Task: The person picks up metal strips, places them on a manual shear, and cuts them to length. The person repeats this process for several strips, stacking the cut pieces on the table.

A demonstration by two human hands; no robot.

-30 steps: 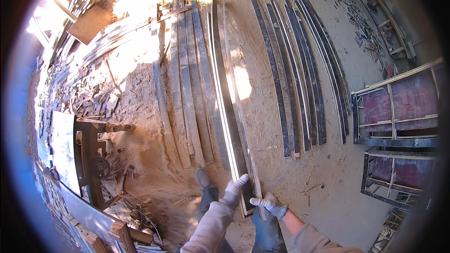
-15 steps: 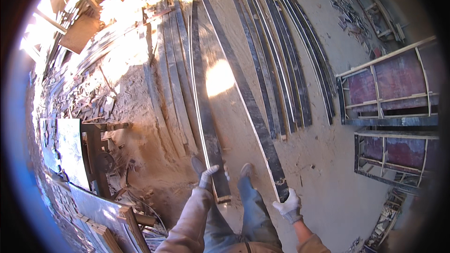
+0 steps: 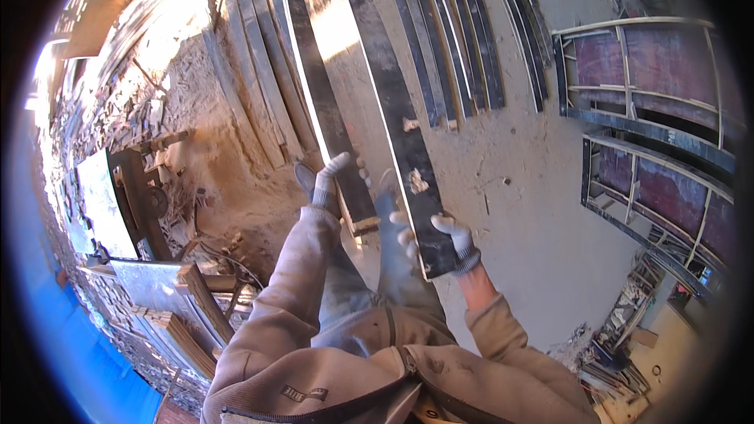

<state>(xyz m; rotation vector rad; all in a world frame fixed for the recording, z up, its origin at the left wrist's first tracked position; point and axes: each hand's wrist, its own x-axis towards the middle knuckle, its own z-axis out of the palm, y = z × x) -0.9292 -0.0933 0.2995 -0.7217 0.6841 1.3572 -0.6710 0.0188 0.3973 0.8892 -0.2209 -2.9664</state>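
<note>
Left hand: the left hand (image 3: 330, 180), in a white knit glove with a grey cuff, is clamped on the near end of a long, flat, dark steel strip (image 3: 326, 110), fingers curled over its upper face.
Right hand: the right hand (image 3: 448, 239), gloved the same way, grips the near end of a second long dark steel plate (image 3: 393, 102), thumb and fingers wrapped around its edge close to the squared-off corner.
Hands together or apart: apart, each closed on its own piece, the two near ends side by side in front of the person's body.
Left strip: narrow, smooth and dull black, with a pale bright edge along its left side; it runs up and away toward the sunlit top of the view.
Right plate: wider, matt black with pale crusty patches stuck to its face and a thin light edge; it lies just beside the left strip, the two spreading slightly apart toward the hands.
Ground: dusty tan concrete floor (image 3: 518, 188), rough and scuffed, sandy toward the left.
Laid-out stock: a row of curved dark steel bars (image 3: 463, 39) lies on the floor to the right of the held pieces; paler, rust-dusted curved strips (image 3: 259, 86) lie to the left.
Right side: welded grey steel frames with dark red panels (image 3: 644, 78) stand near the edge of the view.
Left side: a heap of scrap wood and metal offcuts (image 3: 173, 298).
</note>
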